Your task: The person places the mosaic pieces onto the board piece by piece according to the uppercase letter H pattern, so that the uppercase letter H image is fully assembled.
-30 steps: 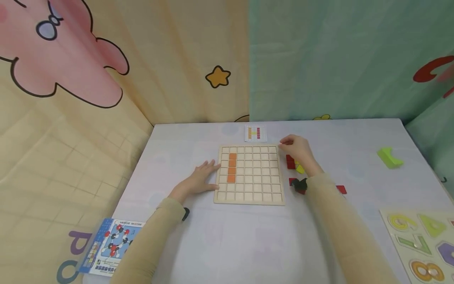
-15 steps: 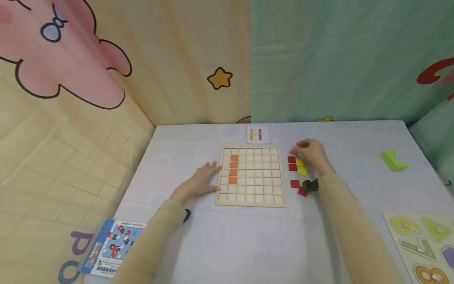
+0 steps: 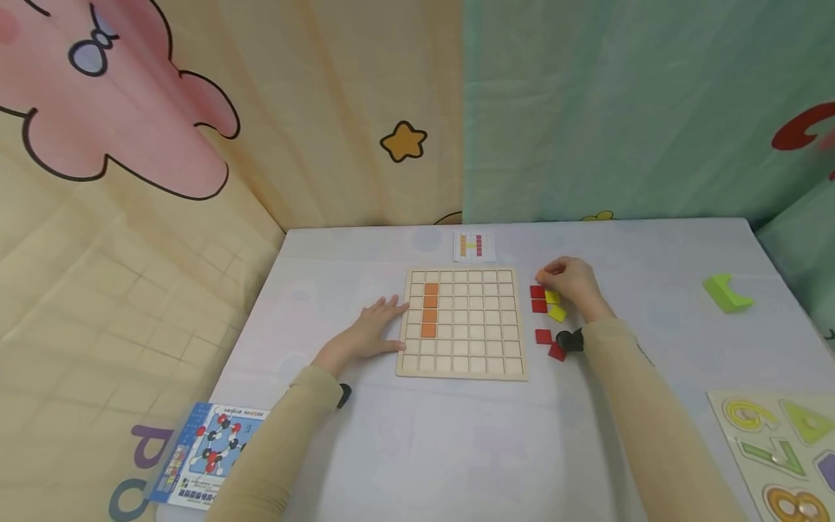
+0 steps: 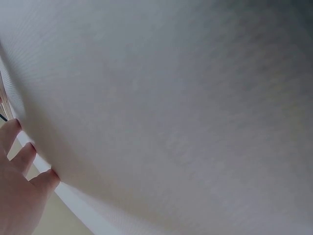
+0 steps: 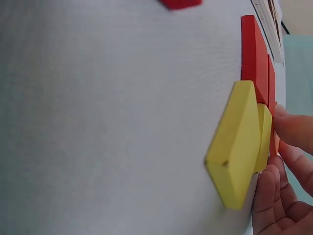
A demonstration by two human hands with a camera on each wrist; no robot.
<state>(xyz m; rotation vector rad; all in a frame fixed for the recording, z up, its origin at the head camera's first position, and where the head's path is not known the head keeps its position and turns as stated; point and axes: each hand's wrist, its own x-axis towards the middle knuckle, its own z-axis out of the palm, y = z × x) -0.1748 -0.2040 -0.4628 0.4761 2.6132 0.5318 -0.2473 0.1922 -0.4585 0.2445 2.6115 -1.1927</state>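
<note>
A wooden grid board (image 3: 461,378) lies mid-table, with a column of several orange tiles (image 3: 429,316) in its left part. My left hand (image 3: 365,333) rests spread at the board's left edge, thumb and fingertips touching it; its fingers show in the left wrist view too. Right of the board, my right hand (image 3: 575,283) pinches an orange square tile (image 3: 541,275) between thumb and fingers. Just below that hand lie two yellow tiles (image 3: 557,313) and two red tiles (image 3: 538,306). In the right wrist view the held tile (image 5: 276,142) is partly behind a yellow one.
A small pattern card (image 3: 474,246) lies behind the board. Two more red tiles (image 3: 543,336) sit near the right wrist. Farther right are a green notched block (image 3: 725,293) and a number puzzle board (image 3: 750,464). A blue box (image 3: 209,449) stands at the front left.
My right hand has moved right and slightly toward me, from the board's far right corner to beside the loose tiles. It barely moves over the last half second. My left hand stays put.
</note>
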